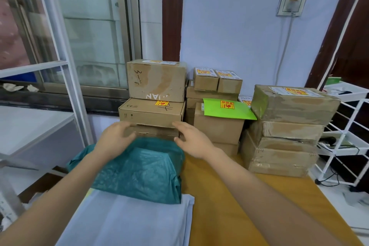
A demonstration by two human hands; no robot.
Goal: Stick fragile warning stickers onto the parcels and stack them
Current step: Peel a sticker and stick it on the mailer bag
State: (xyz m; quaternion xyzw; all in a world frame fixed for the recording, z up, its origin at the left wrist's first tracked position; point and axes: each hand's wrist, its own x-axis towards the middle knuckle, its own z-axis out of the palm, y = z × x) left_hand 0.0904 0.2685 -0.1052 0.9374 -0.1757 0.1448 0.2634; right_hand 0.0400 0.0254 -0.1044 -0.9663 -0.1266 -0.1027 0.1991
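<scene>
Against the wall stands a left stack of three cardboard parcels: a top box (157, 81), a middle box (147, 115) with a yellow-red fragile sticker (162, 103), and a low bottom box (154, 132). My left hand (115, 139) is at the bottom box's left end and my right hand (191, 140) at its right end, fingers fairly straight and touching or nearly touching it. In front of the stack lies a teal plastic-wrapped parcel (139, 171), partly resting on a pale blue-grey bagged parcel (129, 223).
A green envelope (227, 110) with a sticker lies on boxes in the middle pile, behind it two small stickered boxes (217, 81). A taped stack (285, 130) stands at the right on the yellow table (229, 195). White wire rack (343, 142) right, white shelf frame (65, 86) left.
</scene>
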